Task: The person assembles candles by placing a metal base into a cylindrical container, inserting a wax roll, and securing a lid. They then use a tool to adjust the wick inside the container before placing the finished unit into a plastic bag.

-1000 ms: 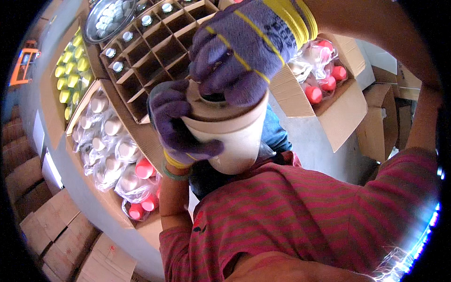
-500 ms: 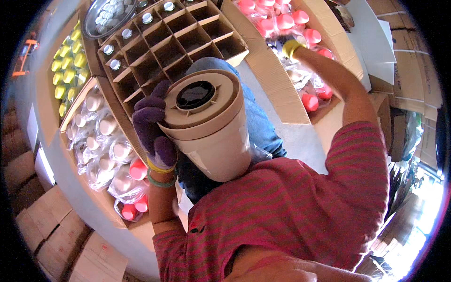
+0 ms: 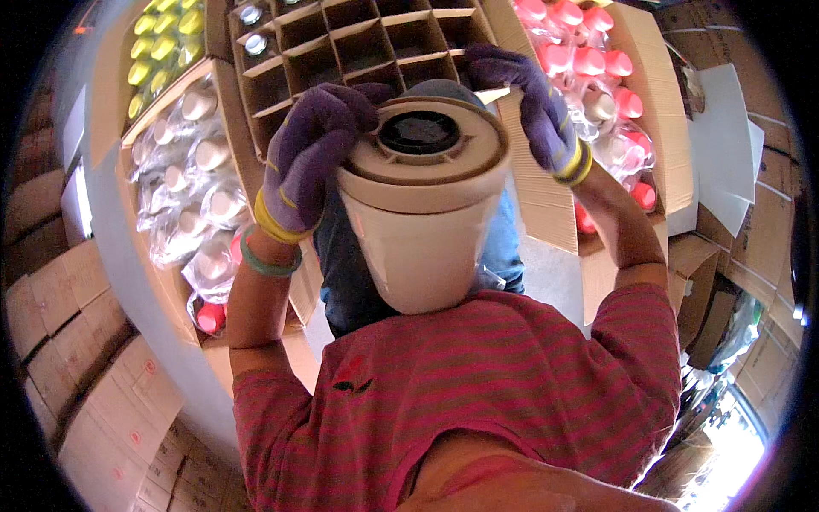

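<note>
A cream-white, bucket-shaped container (image 3: 422, 247) rests on my lap, tilted toward me. Its beige top carries a round black disc (image 3: 418, 132) in the middle. My left hand (image 3: 311, 154), in a purple glove with a yellow cuff, is closed on the left rim of the container. My right hand (image 3: 533, 107), gloved alike, hovers to the right of the container near the carton corner. Its fingers are spread toward the left, and I see nothing in them.
Ahead stands a divided carton (image 3: 328, 47) with a few white-capped bottles (image 3: 256, 44) at its left. Boxes of plastic-wrapped bottles with red caps (image 3: 589, 61), beige caps (image 3: 213, 154) and yellow caps (image 3: 162, 47) flank me. Stacked cartons (image 3: 68, 299) line the left.
My right hand has come back from the red-capped bottles toward the container. My left hand has shifted forward along the container's rim. The head view has moved, so the far tray is out of sight.
</note>
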{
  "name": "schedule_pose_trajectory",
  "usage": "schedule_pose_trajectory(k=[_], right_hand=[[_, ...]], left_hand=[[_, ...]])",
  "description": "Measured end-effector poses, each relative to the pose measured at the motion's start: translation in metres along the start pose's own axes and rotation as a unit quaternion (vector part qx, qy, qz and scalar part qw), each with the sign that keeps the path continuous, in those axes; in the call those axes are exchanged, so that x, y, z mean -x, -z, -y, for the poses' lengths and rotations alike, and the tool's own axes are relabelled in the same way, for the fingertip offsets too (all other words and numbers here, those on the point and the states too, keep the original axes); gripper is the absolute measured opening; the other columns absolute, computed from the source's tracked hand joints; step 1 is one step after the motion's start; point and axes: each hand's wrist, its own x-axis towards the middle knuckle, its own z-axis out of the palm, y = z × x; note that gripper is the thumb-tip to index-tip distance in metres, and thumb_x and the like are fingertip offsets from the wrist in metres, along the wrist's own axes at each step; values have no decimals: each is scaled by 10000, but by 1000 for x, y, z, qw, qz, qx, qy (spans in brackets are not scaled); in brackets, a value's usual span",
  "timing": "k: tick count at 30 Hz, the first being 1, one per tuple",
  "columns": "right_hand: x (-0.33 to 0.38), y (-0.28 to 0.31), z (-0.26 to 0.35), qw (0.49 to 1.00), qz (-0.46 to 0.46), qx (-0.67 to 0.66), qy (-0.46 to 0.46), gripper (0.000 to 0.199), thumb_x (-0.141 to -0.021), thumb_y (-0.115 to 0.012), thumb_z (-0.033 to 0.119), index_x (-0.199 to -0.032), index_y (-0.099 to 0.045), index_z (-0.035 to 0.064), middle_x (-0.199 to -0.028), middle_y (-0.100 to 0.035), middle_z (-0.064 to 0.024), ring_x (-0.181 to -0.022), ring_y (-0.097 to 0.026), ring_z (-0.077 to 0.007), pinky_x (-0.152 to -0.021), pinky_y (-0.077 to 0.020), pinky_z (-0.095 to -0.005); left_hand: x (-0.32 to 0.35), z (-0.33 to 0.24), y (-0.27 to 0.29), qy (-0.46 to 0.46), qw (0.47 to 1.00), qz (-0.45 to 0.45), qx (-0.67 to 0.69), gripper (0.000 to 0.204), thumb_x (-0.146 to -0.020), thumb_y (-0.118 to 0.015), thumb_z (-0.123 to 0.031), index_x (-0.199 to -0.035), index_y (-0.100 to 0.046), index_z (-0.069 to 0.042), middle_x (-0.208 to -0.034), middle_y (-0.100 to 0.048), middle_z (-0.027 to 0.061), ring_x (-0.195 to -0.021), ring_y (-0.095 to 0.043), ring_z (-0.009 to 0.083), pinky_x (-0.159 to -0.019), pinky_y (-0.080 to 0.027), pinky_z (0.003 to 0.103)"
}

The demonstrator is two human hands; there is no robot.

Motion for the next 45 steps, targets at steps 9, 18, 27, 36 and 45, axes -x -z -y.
schedule_pose_trajectory(k=[9,18,27,36,45], right_hand=[[-44,-50,108,962,117,163,184,613,-891,-455,536,-1204,-618,35,-1208,-610,-198,-1080,-617,-358,-958,-468,-454],[-46,-34,75,969,178,110,129,462,-977,-345,357,-1136,-643,43,-1229,-614,-193,-1179,-562,-365,-1037,-406,-440],[-39,-36,55,985,116,13,125,426,-934,-443,367,-1100,-622,18,-1174,-627,-224,-1124,-597,-388,-979,-444,-476],[-49,-28,6,967,168,40,187,584,-895,-472,473,-1199,-583,-14,-1224,-604,-223,-1136,-570,-447,-988,-425,-519],[-48,-21,57,976,155,122,97,361,-862,-595,163,-1196,-600,28,-1186,-638,-170,-1116,-602,-340,-962,-472,-413]], left_hand=[[-9,50,11,-48,986,69,144,285,-957,-440,-216,-787,-539,-11,-855,-518,102,-802,-496,224,-775,-412,316],[-4,2,16,-7,996,86,19,222,-954,-484,-213,-919,-558,-7,-963,-551,117,-952,-543,265,-940,-420,379],[-15,-4,3,17,995,72,64,211,-895,-481,-96,-1049,-589,0,-1061,-594,119,-1048,-565,238,-977,-395,351],[-11,-39,-1,-83,976,142,-144,207,-884,-542,-215,-901,-638,-33,-946,-611,123,-959,-566,285,-892,-417,409],[-6,-6,18,-19,993,99,57,99,-832,-605,-84,-815,-669,-9,-897,-635,125,-858,-599,224,-793,-473,327]])
